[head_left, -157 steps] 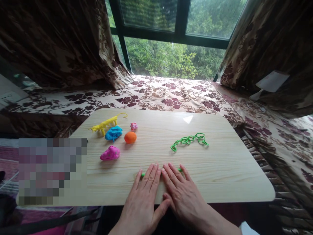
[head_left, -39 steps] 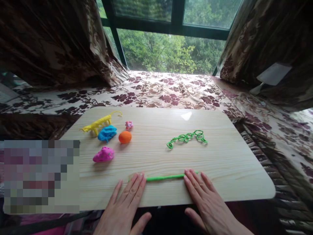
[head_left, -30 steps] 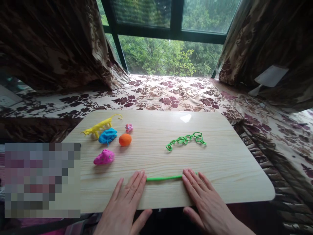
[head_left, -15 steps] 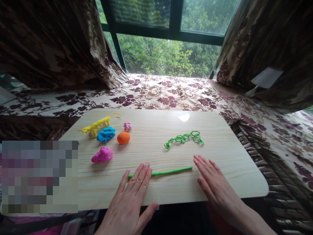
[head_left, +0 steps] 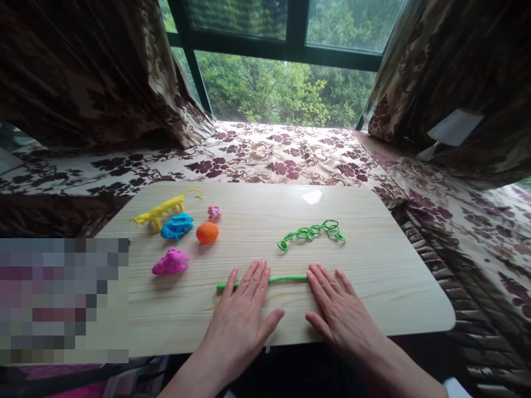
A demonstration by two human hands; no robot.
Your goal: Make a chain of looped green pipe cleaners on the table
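While hands [head_left: 238,318] touch green roll [head_left: 288,278], green chain [head_left: 310,232] lies beyond.

left hand [head_left: 244,304]: palm down, fingers forward, thumb out toward the right | right hand [head_left: 338,304]: palm down, fingers angled far-left, thumb toward the left | hands apart | forearms: reaching in from the near side, left and right, angled inward | wrists: low, nearly straight

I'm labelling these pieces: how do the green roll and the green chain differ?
The roll is one nearly straight piece; the chain is a winding row of loops. The left hand and right hand lie over the roll, away from the chain. Both are green, on the table.
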